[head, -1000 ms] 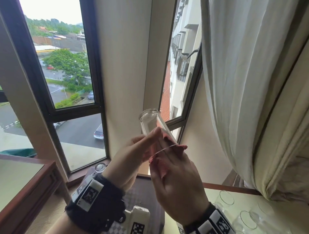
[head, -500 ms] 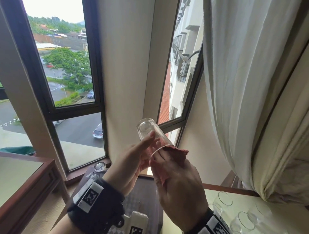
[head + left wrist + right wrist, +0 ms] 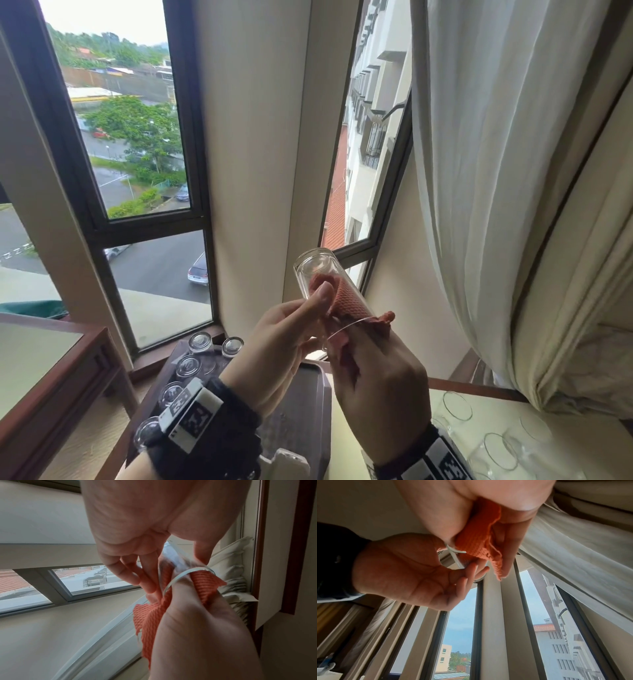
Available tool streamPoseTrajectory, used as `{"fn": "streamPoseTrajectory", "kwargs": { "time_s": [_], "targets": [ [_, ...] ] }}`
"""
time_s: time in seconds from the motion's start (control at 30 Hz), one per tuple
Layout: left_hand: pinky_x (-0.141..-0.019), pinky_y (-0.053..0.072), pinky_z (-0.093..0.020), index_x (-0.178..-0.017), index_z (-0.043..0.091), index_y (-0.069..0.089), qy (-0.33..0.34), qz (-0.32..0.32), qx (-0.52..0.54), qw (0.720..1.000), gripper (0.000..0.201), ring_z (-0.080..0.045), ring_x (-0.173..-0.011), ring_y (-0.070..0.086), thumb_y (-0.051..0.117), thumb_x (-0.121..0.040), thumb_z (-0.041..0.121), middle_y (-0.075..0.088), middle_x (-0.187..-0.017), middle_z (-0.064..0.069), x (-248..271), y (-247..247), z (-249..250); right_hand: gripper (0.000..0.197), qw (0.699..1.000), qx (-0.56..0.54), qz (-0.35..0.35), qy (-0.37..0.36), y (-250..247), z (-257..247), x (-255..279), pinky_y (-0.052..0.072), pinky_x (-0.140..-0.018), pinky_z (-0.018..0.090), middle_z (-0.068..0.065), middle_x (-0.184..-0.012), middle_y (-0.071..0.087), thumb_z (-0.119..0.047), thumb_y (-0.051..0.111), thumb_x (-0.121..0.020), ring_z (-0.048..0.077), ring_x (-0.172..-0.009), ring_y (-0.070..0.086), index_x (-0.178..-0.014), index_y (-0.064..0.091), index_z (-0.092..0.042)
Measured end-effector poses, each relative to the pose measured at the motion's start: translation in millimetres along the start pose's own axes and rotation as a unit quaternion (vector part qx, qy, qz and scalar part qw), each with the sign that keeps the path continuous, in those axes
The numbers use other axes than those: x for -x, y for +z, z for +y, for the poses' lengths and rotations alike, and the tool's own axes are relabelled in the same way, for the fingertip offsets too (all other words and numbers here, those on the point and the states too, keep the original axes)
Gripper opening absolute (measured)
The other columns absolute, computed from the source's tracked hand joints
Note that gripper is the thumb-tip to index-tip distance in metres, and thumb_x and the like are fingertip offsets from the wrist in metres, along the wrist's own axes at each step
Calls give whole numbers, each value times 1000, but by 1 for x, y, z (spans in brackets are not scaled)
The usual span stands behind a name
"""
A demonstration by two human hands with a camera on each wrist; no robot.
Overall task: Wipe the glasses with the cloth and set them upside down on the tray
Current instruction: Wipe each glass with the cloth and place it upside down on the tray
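By the window (image 3: 144,144), above the tray (image 3: 301,404), left hand (image 3: 274,346) grips the glass (image 3: 318,270), right hand (image 3: 380,383) fingers now pushing the cloth (image 3: 349,298) deeper inside.

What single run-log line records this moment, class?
stage: wiping inside | left hand: holds glass | right hand: pushes cloth into glass | tray: several glasses upside down

Tilted glass (image 3: 320,278), orange cloth (image 3: 349,298) inside
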State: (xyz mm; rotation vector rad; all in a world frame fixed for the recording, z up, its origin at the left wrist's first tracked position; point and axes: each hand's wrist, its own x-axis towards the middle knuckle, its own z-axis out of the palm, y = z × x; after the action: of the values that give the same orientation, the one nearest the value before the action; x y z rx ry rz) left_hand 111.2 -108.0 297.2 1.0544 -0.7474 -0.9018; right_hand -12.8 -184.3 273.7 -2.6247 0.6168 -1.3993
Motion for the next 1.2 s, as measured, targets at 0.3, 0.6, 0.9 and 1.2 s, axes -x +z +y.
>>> {"fn": "streamPoseTrajectory", "kwargs": {
  "time_s": [0.3,0.6,0.9,1.2],
  "targets": [
    [-92,53,-43,-107,-5,74,51,2,-46,998,68,-36,-92,68,72,-85,60,71,-106,-33,-7,-9,-5,53,986,-31,-156,-48,-11,8,-1,60,-78,33,-12,-118,64,-22,73,-78,14,-96,61,-126,51,-32],
    [-79,53,-22,-87,16,79,74,-30,-47,996,27,-13,-84,67,77,-88,43,72,-84,-2,-4,-4,-7,51,982,-117,-138,49,2,-2,-2,62,-67,34,-7,-86,73,-21,64,-85,12,-71,70,-125,43,-45],
    [-62,53,-24,-87,8,78,28,-81,25,996,43,-20,-68,67,90,-76,48,68,-79,-13,0,-12,0,57,621,-711,-210,253,-18,-32,-12,53,-41,30,24,-81,59,3,62,-86,24,-51,59,-130,64,-33],
    [-77,50,-33,-83,22,85,11,71,-194,978,59,-16,-78,65,79,-71,80,77,-90,-19,-12,-5,6,59,990,-42,-135,-13,19,10,-1,60,-55,35,3,-86,75,1,71,-74,24,-63,69,-123,51,-27]
  ]
}}
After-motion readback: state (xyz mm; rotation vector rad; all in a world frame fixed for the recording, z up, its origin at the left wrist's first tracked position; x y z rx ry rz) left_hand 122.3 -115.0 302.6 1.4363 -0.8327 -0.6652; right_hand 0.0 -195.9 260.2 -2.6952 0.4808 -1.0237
